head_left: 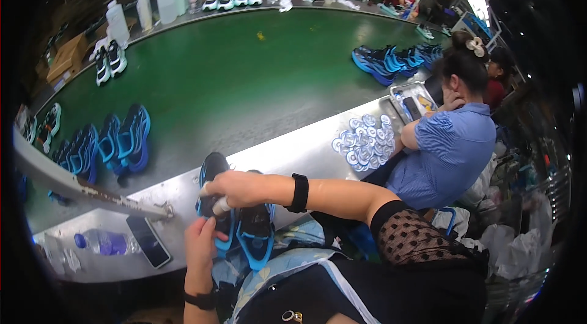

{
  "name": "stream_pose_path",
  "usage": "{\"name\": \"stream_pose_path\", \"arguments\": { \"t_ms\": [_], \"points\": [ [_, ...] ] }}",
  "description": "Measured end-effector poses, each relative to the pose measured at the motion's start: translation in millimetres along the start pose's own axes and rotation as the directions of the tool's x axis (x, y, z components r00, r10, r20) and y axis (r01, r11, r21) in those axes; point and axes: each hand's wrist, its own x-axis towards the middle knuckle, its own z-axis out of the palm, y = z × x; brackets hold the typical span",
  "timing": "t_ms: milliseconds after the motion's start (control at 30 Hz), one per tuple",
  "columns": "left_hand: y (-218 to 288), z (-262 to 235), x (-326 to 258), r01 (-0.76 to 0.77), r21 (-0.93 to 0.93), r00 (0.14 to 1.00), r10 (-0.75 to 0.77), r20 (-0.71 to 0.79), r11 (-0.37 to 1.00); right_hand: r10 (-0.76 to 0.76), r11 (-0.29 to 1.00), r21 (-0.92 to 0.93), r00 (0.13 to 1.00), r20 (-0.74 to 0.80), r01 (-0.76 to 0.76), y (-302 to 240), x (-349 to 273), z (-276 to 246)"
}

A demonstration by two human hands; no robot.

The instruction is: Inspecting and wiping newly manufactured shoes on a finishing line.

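Observation:
A black and blue sneaker (215, 168) lies at the near edge of the metal ledge, toe away from me. Over its middle is my right hand (235, 188), white wraps on its fingers, closed on the sneaker's upper. My left hand (199, 239) is beside the heel end, fingers curled with the tips close to my right fingers; what they pinch, if anything, is too small to make out. A second black and blue sneaker (255, 237) rests just to the right, under my right forearm and partly hidden by it.
A phone (148, 241) and a plastic bottle (105, 242) lie left on the ledge (293, 153), near a metal post (92, 192). Round labels (367, 143) are piled to the right, beside a seated person (443, 147). Sneakers (131, 134) stand on the green belt (244, 61). Other people work opposite.

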Motion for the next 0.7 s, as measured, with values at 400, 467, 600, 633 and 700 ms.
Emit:
{"name": "stream_pose_path", "arguments": {
  "t_ms": [400,467,600,633,700],
  "points": [
    [4,-2,-2,0.090,0.088,0.994,-0.094,0.048,0.992,-0.007,0.999,-0.034,0.999,-0.051,0.005,6,-11,9],
    [-13,-3,1,0.022,0.000,1.000,-0.022,0.014,1.000,-0.057,0.998,-0.032,0.995,-0.078,0.054,4,-10,28],
    [-24,-5,5,-0.061,-0.093,0.998,0.057,-0.038,0.994,-0.082,0.972,-0.229,0.992,-0.099,0.057,0,-6,33],
    [-17,-6,4,-0.067,-0.090,0.997,0.064,-0.034,0.994,-0.164,0.980,-0.139,0.976,-0.141,0.145,8,-7,30],
    [2,-10,2,0.092,0.082,0.991,-0.100,0.091,0.992,-0.243,0.970,-0.059,0.950,-0.195,0.236,21,-10,26]
  ]
}}
